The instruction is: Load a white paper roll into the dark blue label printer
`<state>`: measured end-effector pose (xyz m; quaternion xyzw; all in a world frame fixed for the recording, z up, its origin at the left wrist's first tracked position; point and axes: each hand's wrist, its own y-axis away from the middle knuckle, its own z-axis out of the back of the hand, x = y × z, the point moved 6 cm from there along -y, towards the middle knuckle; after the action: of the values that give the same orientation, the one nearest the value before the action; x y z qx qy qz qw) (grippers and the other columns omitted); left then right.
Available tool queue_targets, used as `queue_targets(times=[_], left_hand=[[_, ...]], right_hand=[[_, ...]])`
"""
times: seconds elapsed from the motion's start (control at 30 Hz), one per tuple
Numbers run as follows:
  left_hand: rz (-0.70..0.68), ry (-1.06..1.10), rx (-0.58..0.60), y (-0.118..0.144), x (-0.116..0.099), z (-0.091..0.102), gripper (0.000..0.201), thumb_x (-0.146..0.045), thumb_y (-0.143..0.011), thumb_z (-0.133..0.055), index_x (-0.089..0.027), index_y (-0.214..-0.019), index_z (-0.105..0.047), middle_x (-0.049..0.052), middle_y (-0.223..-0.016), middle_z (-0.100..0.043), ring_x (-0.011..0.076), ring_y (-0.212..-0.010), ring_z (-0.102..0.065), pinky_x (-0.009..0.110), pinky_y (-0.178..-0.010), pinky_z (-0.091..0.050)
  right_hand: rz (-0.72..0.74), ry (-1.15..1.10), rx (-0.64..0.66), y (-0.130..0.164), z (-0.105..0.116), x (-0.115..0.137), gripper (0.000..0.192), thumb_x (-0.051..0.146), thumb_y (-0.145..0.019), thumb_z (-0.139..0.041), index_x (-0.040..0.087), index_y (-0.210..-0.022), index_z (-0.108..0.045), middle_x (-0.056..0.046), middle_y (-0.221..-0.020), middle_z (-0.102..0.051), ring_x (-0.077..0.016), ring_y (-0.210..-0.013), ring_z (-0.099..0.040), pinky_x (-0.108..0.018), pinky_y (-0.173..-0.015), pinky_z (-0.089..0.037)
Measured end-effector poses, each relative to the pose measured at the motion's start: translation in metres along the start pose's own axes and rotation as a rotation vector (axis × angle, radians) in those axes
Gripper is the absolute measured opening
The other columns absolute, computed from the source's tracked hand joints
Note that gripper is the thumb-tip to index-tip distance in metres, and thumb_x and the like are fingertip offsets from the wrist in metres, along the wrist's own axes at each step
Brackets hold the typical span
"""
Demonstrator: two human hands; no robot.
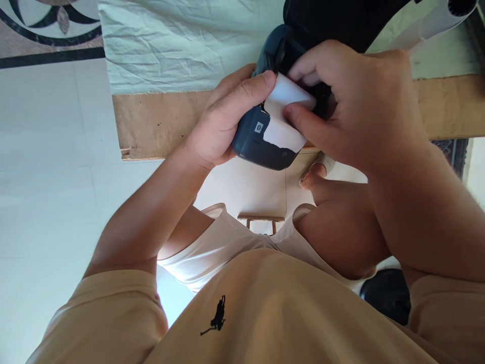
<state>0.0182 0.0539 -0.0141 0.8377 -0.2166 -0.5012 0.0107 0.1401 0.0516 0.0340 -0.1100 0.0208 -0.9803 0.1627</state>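
Observation:
A dark blue portable printer [246, 141], with a small pale symbol and a power mark on its casing, is held over the front edge of the table. My left hand [227, 108] wraps round its left side, the thumb reaching the edge of a white paper roll [291, 93]. The roll sits at the printer's opening, and a loose flap of its paper hangs over the casing. My right hand [359, 96] is closed on the roll from the right, thumb on the paper. The tips of its other fingers are partly hidden behind the roll.
A pale green cloth [189, 45] covers the table, whose bare wooden edge [151, 121] shows in front. A black object [337, 20] lies behind the printer. At the upper right is a white tube [435, 25]. A small wooden stool [260, 219] stands below on the floor.

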Motion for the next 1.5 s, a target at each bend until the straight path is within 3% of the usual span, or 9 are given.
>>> queue_targets(times=[0.13, 0.27, 0.43, 0.67, 0.9, 1.17, 1.3, 1.43, 1.5], left_hand=[[-0.034, 0.001, 0.041, 0.0, -0.002, -0.002, 0.016, -0.03, -0.07, -0.055, -0.017, -0.064, -0.047, -0.001, -0.06, -0.041, 0.0045, -0.052, -0.043, 0.021, -0.052, -0.031], [-0.011, -0.032, 0.008, 0.0, -0.001, 0.0, 0.019, -0.033, -0.071, -0.052, -0.016, -0.065, -0.046, -0.002, -0.062, -0.04, 0.0025, -0.052, -0.043, 0.019, -0.053, -0.033], [-0.099, -0.029, 0.11, 0.001, -0.006, -0.007, 0.015, -0.027, -0.073, -0.049, -0.017, -0.063, -0.046, -0.001, -0.059, -0.04, 0.0041, -0.053, -0.041, 0.02, -0.049, -0.031], [-0.132, -0.077, 0.117, 0.003, -0.008, -0.009, 0.016, -0.026, -0.078, -0.043, -0.014, -0.066, -0.042, -0.002, -0.061, -0.037, 0.0016, -0.05, -0.041, 0.018, -0.048, -0.03], [-0.179, -0.108, 0.121, 0.004, -0.012, -0.009, 0.017, -0.023, -0.079, -0.04, -0.012, -0.068, -0.045, -0.002, -0.059, -0.04, 0.0021, -0.053, -0.043, 0.016, -0.049, -0.032], [-0.17, -0.096, 0.117, 0.002, -0.012, -0.006, 0.017, -0.024, -0.077, -0.043, -0.013, -0.064, -0.046, -0.002, -0.058, -0.041, 0.0027, -0.05, -0.042, 0.019, -0.049, -0.031], [-0.152, -0.082, 0.108, 0.001, -0.011, -0.006, 0.016, -0.023, -0.077, -0.042, -0.013, -0.065, -0.047, -0.002, -0.06, -0.044, 0.003, -0.054, -0.045, 0.018, -0.053, -0.033], [-0.145, -0.055, 0.089, 0.001, -0.008, -0.005, 0.018, -0.026, -0.077, -0.042, -0.015, -0.063, -0.047, -0.001, -0.058, -0.043, 0.004, -0.055, -0.044, 0.02, -0.052, -0.032], [-0.12, -0.027, 0.086, 0.001, -0.006, -0.004, 0.018, -0.028, -0.076, -0.045, -0.017, -0.062, -0.047, -0.001, -0.059, -0.044, 0.0058, -0.055, -0.044, 0.021, -0.051, -0.032]], right_hand=[[0.013, -0.005, -0.016, 0.0, 0.001, 0.001, 0.036, 0.051, -0.07, -0.04, 0.033, -0.101, -0.044, 0.009, -0.08, -0.053, 0.0024, -0.056, -0.037, -0.016, -0.06, -0.031], [0.01, 0.006, -0.016, 0.001, -0.001, 0.001, 0.037, 0.051, -0.069, -0.04, 0.034, -0.102, -0.043, 0.01, -0.085, -0.054, 0.0015, -0.059, -0.039, -0.017, -0.06, -0.032], [0.046, -0.001, -0.052, 0.001, 0.001, 0.002, 0.037, 0.049, -0.069, -0.042, 0.032, -0.102, -0.042, 0.011, -0.091, -0.053, 0.003, -0.057, -0.038, -0.017, -0.06, -0.032], [0.078, -0.034, -0.095, 0.002, 0.003, 0.003, 0.035, 0.045, -0.068, -0.045, 0.031, -0.101, -0.042, 0.012, -0.092, -0.052, 0.0059, -0.053, -0.034, -0.015, -0.059, -0.032], [0.104, -0.182, -0.191, 0.011, 0.011, 0.006, 0.041, 0.05, -0.066, -0.047, 0.026, -0.1, -0.044, 0.009, -0.09, -0.052, 0.0067, -0.06, -0.044, -0.01, -0.05, -0.029], [0.116, -0.33, -0.224, 0.017, 0.01, 0.009, 0.041, 0.044, -0.064, -0.049, 0.02, -0.098, -0.047, 0.005, -0.092, -0.05, 0.0081, -0.059, -0.041, -0.007, -0.049, -0.028], [0.136, -0.387, -0.269, 0.018, 0.014, 0.008, 0.039, 0.042, -0.065, -0.048, 0.017, -0.095, -0.048, 0.003, -0.09, -0.049, 0.0073, -0.064, -0.042, -0.007, -0.051, -0.028], [0.24, -0.587, -0.308, 0.016, 0.017, 0.007, 0.033, 0.033, -0.066, -0.047, 0.015, -0.094, -0.049, 0.002, -0.085, -0.049, 0.0047, -0.074, -0.042, -0.008, -0.058, -0.031], [0.218, -0.654, -0.316, 0.014, 0.017, 0.003, 0.031, 0.031, -0.069, -0.043, 0.015, -0.095, -0.049, 0.001, -0.082, -0.049, 0.005, -0.073, -0.041, -0.011, -0.061, -0.033]])
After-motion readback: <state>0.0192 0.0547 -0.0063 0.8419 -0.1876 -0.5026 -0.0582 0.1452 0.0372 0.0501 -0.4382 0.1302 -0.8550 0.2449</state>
